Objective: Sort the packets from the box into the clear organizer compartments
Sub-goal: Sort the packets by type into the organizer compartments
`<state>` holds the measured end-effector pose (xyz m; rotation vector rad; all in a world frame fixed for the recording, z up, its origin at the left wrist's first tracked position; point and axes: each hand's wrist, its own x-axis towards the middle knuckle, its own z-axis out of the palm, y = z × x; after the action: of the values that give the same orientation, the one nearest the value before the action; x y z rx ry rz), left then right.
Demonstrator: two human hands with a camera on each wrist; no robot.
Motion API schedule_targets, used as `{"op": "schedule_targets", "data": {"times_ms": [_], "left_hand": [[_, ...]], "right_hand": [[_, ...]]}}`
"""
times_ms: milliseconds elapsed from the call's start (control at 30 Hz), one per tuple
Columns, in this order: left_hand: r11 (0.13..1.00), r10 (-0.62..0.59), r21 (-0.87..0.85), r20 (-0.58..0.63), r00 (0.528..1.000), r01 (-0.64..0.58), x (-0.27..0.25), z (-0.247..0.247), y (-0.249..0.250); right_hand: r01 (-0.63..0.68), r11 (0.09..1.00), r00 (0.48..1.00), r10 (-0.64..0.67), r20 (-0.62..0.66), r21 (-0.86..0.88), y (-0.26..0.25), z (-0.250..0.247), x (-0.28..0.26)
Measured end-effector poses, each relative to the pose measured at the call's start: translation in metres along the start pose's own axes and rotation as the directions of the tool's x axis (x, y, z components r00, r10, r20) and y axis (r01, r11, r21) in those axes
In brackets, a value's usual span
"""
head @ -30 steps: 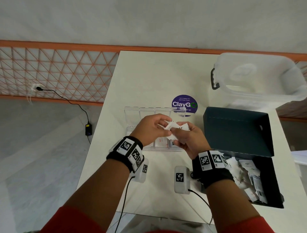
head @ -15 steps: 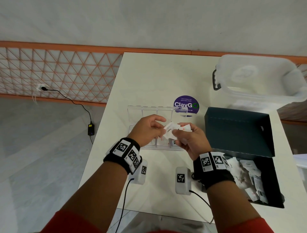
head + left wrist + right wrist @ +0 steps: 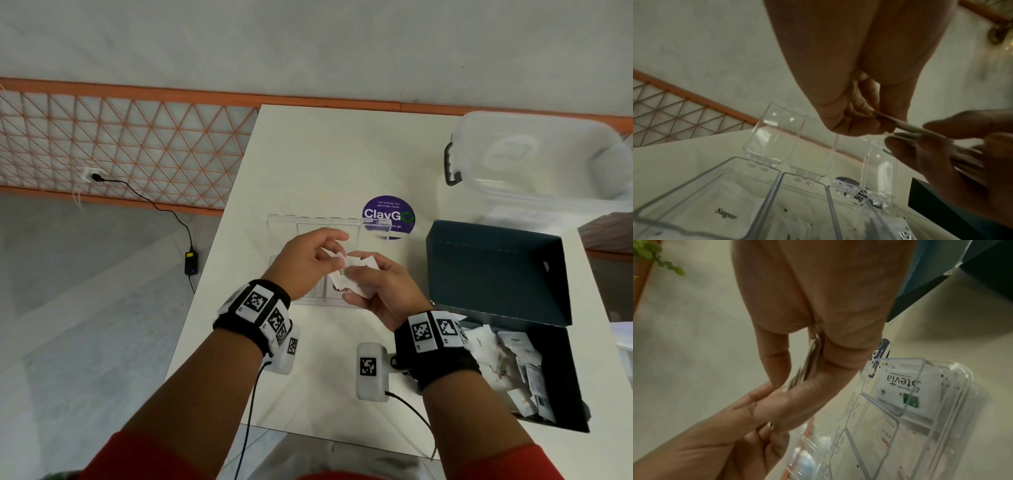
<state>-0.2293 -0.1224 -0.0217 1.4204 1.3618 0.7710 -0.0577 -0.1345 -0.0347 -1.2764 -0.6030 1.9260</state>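
Bench (image 3: 308, 154): pale top, under both hands, carrying everything listed below.
Tub (image 3: 534, 161): frosted lidded plastic, dark side handle, far beyond the right hand, well apart from it.
Box (image 3: 496, 270): dark, lid standing open, just right of the right hand; loose white packets lie in its tray by the right wrist.
Organizer (image 3: 284, 226): clear, a row of compartments with lids raised, directly below and beyond both hands. From the left wrist view a packet marked "Sugar" (image 3: 725, 214) lies in the compartment under the left hand; from the right wrist view a packet marked "Stevia" (image 3: 902, 386) lies in the end compartment nearest the box.
Sticker (image 3: 388, 216): round, purple, on the bench beyond the organizer, partly behind a raised lid.
Right hand (image 3: 380, 291): fingers curled round a small stack of white packets (image 3: 352, 277), held above the organizer; thumb on top.
Left hand (image 3: 308, 263): thumb and fingertips pinched on the near edge of one packet (image 3: 898, 123) at the top of that stack; forefinger raised and half extended. Fingertips of the two hands touch.
Charger (image 3: 190, 263): black, on the floor left of the left hand, cable to a wall socket.
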Motion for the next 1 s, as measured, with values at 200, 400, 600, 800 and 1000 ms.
{"op": "schedule_targets", "data": {"times_ms": [200, 400, 600, 800, 1000], "left_hand": [[0.992, -0.091, -0.097, -0.102, 0.991, 0.081, 0.002, -0.003, -0.003], [0.987, -0.103, -0.134, -0.098, 0.99, 0.089, 0.005, -0.016, -0.011], [0.99, -0.125, 0.046, -0.16, 0.979, 0.134, 0.013, -0.031, -0.022], [0.88, -0.194, 0.416, -0.126, 0.973, 0.23, 0.015, -0.024, -0.036], [0.735, -0.2, 0.66, -0.007, 0.98, 0.155, 0.013, -0.012, -0.048]], "right_hand": [[0.028, 0.997, 0.997, -0.034, -0.074, -0.078, 0.003, 0.002, 0.007], [0.013, 0.998, 0.999, -0.016, -0.041, -0.062, 0.003, 0.004, 0.008], [0.01, 0.998, 0.997, -0.015, -0.079, -0.059, 0.002, 0.002, 0.013], [0.007, 1.0, 0.994, -0.01, -0.113, -0.029, 0.001, -0.002, 0.017], [0.0, 0.998, 0.997, -0.004, -0.077, -0.056, 0.006, 0.0, 0.019]]}}
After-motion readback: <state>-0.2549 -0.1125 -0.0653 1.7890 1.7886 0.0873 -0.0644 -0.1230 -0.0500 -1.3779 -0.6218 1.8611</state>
